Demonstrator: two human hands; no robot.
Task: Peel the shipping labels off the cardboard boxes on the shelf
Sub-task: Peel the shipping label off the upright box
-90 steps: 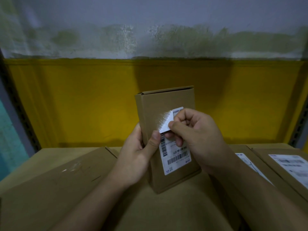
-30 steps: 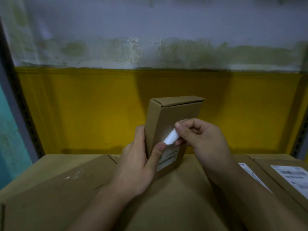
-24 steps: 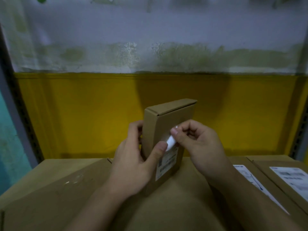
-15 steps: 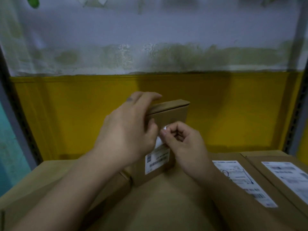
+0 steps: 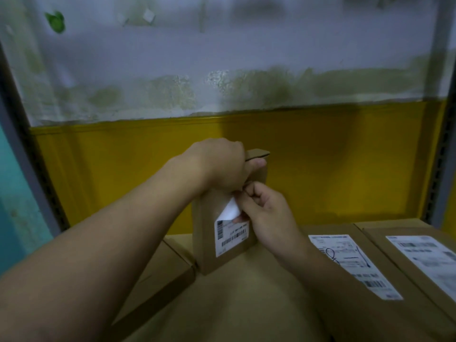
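A small brown cardboard box (image 5: pixel 208 253) stands upright on larger flat boxes in the middle of the shelf. My left hand (image 5: pixel 219 166) grips its top from above, thumb on the front face. A white shipping label (image 5: pixel 230 236) with barcodes sticks to the lower front of the box; its upper part is peeled away and folded down, white back showing. My right hand (image 5: pixel 265 213) pinches that loose flap at the label's upper right corner.
Two flat cardboard boxes lie to the right, each with its own shipping label, one label (image 5: pixel 352 264) and another label (image 5: pixel 429 255). Another flat box (image 5: pixel 158 275) lies at the left. A yellow back panel (image 5: pixel 123 174) and metal uprights (image 5: pixel 441 144) close the shelf.
My left hand shifted from the box's left side to gripping its top. The label has been peeled further down by my right hand. The view swung left, showing more of the right boxes.
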